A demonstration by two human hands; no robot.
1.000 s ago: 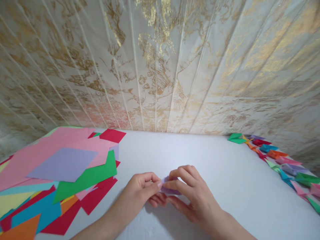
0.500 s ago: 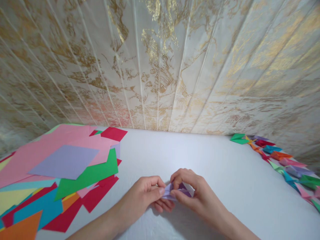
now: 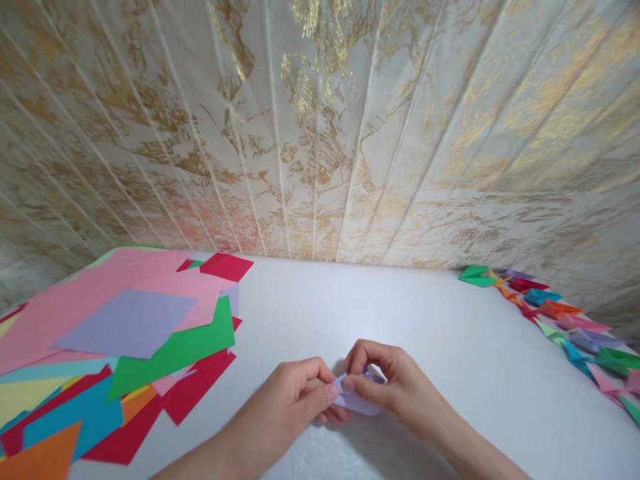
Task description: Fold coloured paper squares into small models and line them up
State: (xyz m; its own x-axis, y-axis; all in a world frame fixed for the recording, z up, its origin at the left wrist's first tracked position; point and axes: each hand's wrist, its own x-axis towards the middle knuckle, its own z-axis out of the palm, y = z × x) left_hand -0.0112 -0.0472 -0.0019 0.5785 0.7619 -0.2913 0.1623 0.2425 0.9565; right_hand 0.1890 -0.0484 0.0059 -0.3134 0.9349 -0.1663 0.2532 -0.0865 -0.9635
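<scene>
A small folded piece of light purple paper (image 3: 357, 400) is held between both hands, just above the white table. My left hand (image 3: 305, 393) pinches its left end between thumb and fingers, with the other fingers curled beneath. At the upper right part of the paper, my right hand (image 3: 383, 373) grips it with thumb and bent index finger. Fingers cover some of the folds.
Loose coloured sheets lie in a pile on the left, with a purple sheet (image 3: 127, 323) and a green sheet (image 3: 173, 353) on top. Folded paper pieces (image 3: 560, 310) line the right side of the white table (image 3: 350, 300). A gold-patterned curtain (image 3: 320, 133) hangs behind.
The purple paper has turned in my hands, so a flatter, paler face now shows below my right thumb. My left hand has shifted slightly to the right.
</scene>
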